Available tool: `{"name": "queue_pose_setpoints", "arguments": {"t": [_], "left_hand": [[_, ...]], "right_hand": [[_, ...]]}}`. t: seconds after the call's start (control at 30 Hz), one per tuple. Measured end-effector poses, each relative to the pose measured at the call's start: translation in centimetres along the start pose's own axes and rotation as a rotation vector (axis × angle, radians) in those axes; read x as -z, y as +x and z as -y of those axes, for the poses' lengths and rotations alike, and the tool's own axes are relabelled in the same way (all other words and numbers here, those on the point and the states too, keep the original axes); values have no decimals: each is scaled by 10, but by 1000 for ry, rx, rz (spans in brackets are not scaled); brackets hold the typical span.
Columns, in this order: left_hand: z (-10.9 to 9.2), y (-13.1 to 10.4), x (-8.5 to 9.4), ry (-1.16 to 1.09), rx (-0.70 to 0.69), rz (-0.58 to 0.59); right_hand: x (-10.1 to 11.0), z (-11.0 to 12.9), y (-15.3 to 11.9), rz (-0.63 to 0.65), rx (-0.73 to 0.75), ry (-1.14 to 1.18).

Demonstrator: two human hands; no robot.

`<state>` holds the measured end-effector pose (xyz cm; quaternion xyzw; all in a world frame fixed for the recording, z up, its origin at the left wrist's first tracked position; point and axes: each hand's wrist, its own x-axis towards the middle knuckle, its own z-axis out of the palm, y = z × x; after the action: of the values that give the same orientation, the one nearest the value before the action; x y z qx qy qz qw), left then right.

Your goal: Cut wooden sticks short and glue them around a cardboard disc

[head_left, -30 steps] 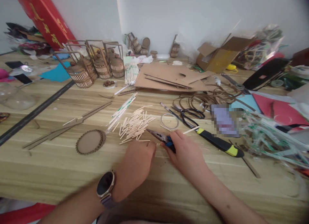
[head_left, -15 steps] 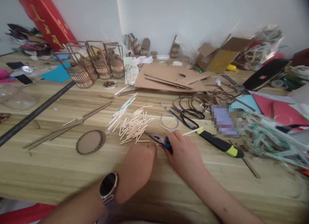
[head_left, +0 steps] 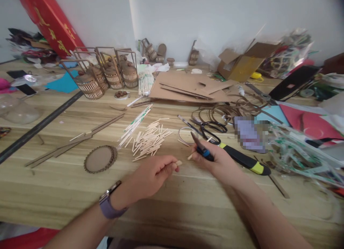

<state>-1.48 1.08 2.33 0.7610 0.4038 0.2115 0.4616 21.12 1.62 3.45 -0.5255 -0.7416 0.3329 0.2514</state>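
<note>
My left hand (head_left: 158, 172) is closed, pinching short pale wooden stick pieces (head_left: 178, 163) whose ends poke past the fingertips. Blue-handled pliers (head_left: 200, 147) rest in my closed right hand (head_left: 215, 157), their dark jaws pointing up and left. A pale stick also shows at that hand, one end below its fingers. Just beyond my left hand lies a pile of short cut sticks (head_left: 149, 139), with longer sticks (head_left: 137, 121) behind it. A clear ring (head_left: 180, 133) lies near the pliers. Left of the pile is a round cardboard disc (head_left: 99, 158) with a ridged rim.
Black-handled scissors (head_left: 213, 127) and a black-and-yellow cutter (head_left: 242, 159) lie to the right. Cardboard sheets (head_left: 185, 82) sit farther back, beside small lidded baskets (head_left: 91, 86) with tall handles. Brown strips (head_left: 72, 143) lie at left, a plastic-strip bundle (head_left: 301, 152) at right.
My hands have moved apart. The pliers have swung from pointing left to pointing up, and stick pieces now show in my left fingertips.
</note>
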Motion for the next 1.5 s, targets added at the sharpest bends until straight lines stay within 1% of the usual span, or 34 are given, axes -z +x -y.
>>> {"name": "queue_pose_setpoints", "arguments": {"t": [0.1,0.17,0.27,0.4,0.5,0.6,0.8,1.03,1.1,1.13,1.2,1.27,1.3,1.4,1.5], "left_hand": [[6,4,-2,-116,105,-61],[9,7,-4,-218,137,-46],[7,9,-5,-254,136,-14],[2,8,-3,-163,156,21],[3,7,-4,-144,154,20],[6,6,-6,-174,115,26],[10,6,-9,-213,124,84],[14,7,-8,-367,107,183],[14,8,-8,-423,129,180],[15,8,-9,-454,144,171],[15,9,-10,-527,177,145],[15,11,-12,-625,215,91],[16,12,-13,-679,235,47],[15,13,-17,-838,278,-75],[14,13,-21,-956,279,-123]], "right_hand": [[-1,1,-1,-29,4,-33],[-6,4,-3,-1,16,-53],[-15,6,-5,81,46,-75],[-23,5,-7,177,91,-89],[-27,2,-7,175,102,-101],[-29,0,-5,160,134,-91],[-28,-1,-5,173,206,-68],[-28,-2,-5,214,222,-57],[-29,-3,-4,162,284,-58],[-29,-3,-4,102,322,-59],[-31,-1,-3,-60,375,-70],[-34,1,-4,-190,363,-93],[-36,3,-6,-220,341,-106],[-46,7,-10,-199,292,-141],[-55,9,-12,-190,301,-183]]}}
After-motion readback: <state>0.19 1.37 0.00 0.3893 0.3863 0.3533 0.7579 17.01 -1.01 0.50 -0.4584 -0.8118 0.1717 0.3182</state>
